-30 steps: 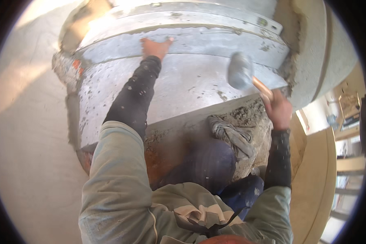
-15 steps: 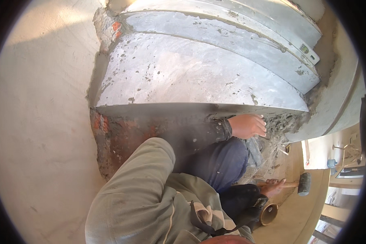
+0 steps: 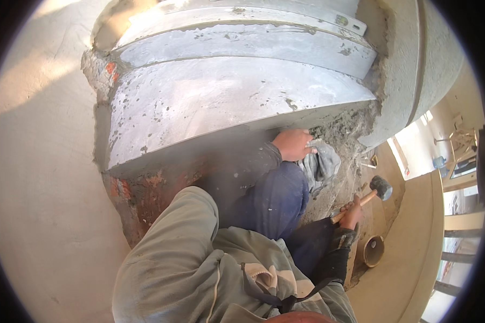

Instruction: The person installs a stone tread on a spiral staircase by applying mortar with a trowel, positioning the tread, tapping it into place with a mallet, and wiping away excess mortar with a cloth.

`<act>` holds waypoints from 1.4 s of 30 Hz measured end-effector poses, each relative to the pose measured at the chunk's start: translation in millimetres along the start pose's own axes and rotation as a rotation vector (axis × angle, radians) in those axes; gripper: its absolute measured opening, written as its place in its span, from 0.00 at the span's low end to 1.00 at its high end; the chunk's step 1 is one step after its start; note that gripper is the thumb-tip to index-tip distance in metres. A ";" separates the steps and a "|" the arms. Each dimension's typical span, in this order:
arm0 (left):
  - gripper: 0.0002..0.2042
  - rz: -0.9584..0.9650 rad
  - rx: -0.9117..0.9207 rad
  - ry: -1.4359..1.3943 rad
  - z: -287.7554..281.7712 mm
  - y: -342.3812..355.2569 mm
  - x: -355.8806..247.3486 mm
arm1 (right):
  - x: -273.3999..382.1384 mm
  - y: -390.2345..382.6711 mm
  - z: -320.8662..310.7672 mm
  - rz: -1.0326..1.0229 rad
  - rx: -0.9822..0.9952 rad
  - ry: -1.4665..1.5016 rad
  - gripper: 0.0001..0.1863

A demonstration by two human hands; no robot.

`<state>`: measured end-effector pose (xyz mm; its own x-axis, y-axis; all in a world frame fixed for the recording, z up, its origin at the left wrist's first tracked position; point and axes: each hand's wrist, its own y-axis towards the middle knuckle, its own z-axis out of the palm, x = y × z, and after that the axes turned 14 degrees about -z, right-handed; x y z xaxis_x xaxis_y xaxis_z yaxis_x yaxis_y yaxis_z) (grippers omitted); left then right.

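Observation:
My left hand [image 3: 293, 144] is at the front edge of the lowest grey stone slab [image 3: 215, 102], its fingers curled on the upper edge of a crumpled grey cloth [image 3: 324, 164]. The fingertips are partly hidden there. Down on the right, my right hand [image 3: 352, 213] is wrapped around the wooden handle of a rubber mallet [image 3: 381, 188]. The dark mallet head points up and away from me, apart from the slab. Smears and specks of mortar mark the slab's surface.
More stepped slabs [image 3: 248, 43] rise beyond, with a spirit level [image 3: 352, 23] lying across one. Rough mortar [image 3: 345, 126] and exposed brick [image 3: 121, 188] border the slab. A plastered wall [image 3: 43, 161] stands left, a curved one right. A round bucket-like container [image 3: 373, 251] sits near my right forearm.
My left hand has come down from the slab's edge onto the cloth, which now sits higher beside it. The mallet head has swung upward in my right hand. The whole view has turned.

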<state>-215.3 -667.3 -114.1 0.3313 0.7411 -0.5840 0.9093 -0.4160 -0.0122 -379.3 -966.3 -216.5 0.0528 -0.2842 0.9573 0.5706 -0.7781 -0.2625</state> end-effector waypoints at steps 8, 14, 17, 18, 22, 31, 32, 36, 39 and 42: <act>0.12 0.144 -0.585 -0.573 -106.7 -18.8 -66.3 | -95.3 -3.2 25.1 -0.139 0.557 -0.622 0.13; 0.12 0.290 -0.749 -0.699 -194.8 -4.2 -98.0 | -158.1 43.3 -1.1 -0.477 1.027 -1.041 0.16; 0.12 0.250 -0.704 -0.757 -228.7 -35.7 -81.7 | -127.1 15.0 32.9 -0.157 1.281 -1.144 0.20; 0.12 0.226 -0.720 -0.727 -233.8 -43.1 -75.2 | -124.8 8.9 47.1 -0.009 1.305 -1.136 0.21; 0.12 0.110 -0.601 -0.762 -241.5 -60.6 -77.4 | -153.9 51.9 45.5 0.600 0.878 -0.781 0.24; 0.13 0.076 -0.547 -1.081 -222.2 -92.0 -51.0 | -78.2 20.2 58.0 -0.592 0.764 -1.032 0.12; 0.12 0.093 -0.554 -1.130 -218.5 -92.7 -52.5 | -59.3 -3.2 74.9 -0.475 0.766 -0.740 0.14; 0.10 0.366 -0.522 -1.404 -209.4 -47.5 -99.6 | 51.6 -124.4 143.2 -0.730 0.905 -0.195 0.44; 0.09 0.514 -0.511 -1.566 -222.6 -12.2 -144.8 | 63.6 -161.1 196.3 -1.090 1.030 -0.409 0.46; 0.10 0.675 -0.959 -1.170 -254.0 17.9 -150.8 | 54.8 -136.1 211.7 -0.698 0.830 -0.282 0.34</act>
<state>-184.9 -652.7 179.9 0.7522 -0.3833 -0.5360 0.6510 0.3066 0.6944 -280.5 -757.3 -102.6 -0.3687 0.2877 0.8839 0.9118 -0.0730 0.4041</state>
